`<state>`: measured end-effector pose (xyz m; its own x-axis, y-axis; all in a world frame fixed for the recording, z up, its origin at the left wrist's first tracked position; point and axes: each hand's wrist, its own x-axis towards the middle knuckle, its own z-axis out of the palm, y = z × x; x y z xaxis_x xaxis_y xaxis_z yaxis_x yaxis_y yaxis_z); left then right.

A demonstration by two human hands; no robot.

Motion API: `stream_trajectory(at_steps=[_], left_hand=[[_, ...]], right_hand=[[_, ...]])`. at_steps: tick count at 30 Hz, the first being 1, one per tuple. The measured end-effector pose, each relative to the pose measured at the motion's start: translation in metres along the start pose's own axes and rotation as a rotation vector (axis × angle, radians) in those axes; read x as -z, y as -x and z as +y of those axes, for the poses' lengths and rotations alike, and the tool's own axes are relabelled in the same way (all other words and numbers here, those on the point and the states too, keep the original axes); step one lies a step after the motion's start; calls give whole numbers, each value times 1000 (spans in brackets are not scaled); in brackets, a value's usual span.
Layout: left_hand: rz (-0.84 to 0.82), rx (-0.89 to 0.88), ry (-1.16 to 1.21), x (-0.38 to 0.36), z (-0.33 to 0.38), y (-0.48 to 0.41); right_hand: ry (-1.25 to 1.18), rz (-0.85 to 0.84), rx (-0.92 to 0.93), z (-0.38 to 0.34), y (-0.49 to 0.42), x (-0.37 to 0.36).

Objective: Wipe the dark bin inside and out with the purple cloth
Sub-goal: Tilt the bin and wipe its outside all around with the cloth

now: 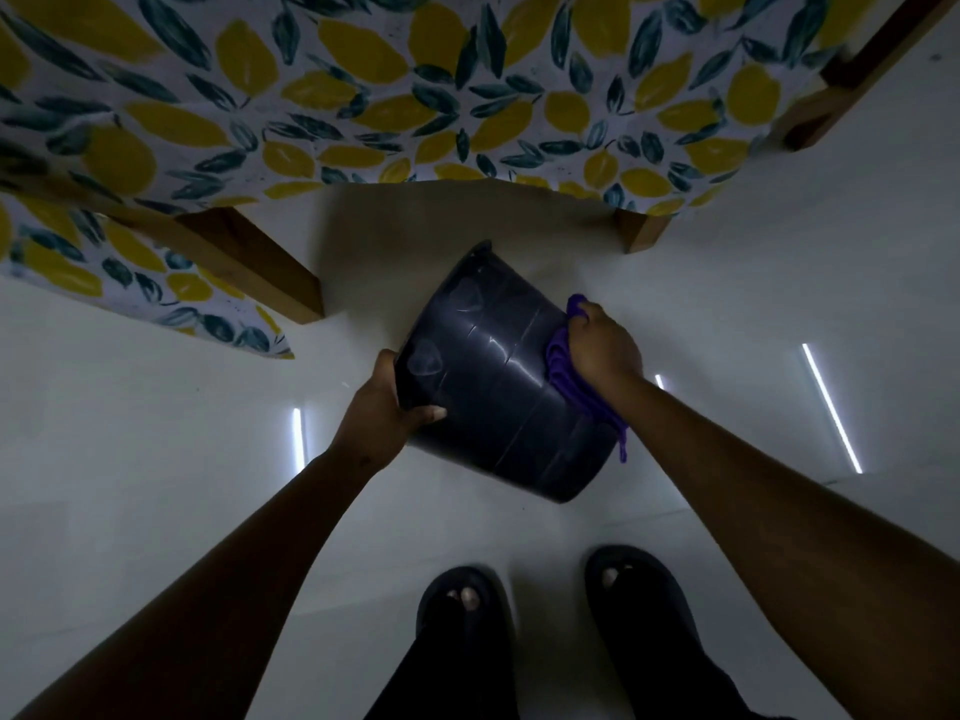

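The dark bin (pixel 498 387) is held tilted above the pale floor, its glossy outer wall facing me and its mouth turned away toward the table. My left hand (pixel 387 407) grips its left side, thumb lying on the wall. My right hand (pixel 602 345) presses the bunched purple cloth (pixel 569 376) against the bin's right outer side, with a strand of cloth hanging down below the wrist. The inside of the bin is hidden.
A table under a lemon-print cloth (pixel 363 96) stands just beyond the bin, with wooden legs at left (pixel 260 267) and right (pixel 641 233). My feet in dark sandals (pixel 467 610) stand on the shiny white tile floor (pixel 156 407) below.
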<state>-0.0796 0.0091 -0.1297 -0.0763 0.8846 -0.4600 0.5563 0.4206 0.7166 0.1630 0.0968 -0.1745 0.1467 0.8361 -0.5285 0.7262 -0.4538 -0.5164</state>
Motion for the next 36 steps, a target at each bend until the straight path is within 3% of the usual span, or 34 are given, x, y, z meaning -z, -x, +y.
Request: stream_trajectory(at_steps=[4,7,11,13,18,21,23,27,28,32,36], left_hand=[[-15,-13,-28,0,3,-7],[-21,-7,-7,1,0,-8],[7,2,3,-2,0,-4],[13,-8,14,-3,6,-6],[8,-7,24,-2,3,-2],[12,2,10,-4,-4,1],[-15,36,-3,-1,-7,3],[-319,171,-65,25,-22,4],[-319,186,-36,31,-19,2],[-6,158,172,23,24,-18],[313,188,-54,-5,42,-12]], right_hand=[[181,250,357,-10,50,-33],[325,270,517,-20,73,-58],[296,276,608,-26,44,-46],[249,235,574,-30,19,-34],[91,-62,236,-30,-26,-2],[78,-164,131,-19,-34,5],[62,-163,110,-17,-34,2],[44,-31,186,-12,-14,-9],[48,8,212,-11,-5,-11],[149,208,373,-9,36,-40],[230,171,488,-13,68,-58]])
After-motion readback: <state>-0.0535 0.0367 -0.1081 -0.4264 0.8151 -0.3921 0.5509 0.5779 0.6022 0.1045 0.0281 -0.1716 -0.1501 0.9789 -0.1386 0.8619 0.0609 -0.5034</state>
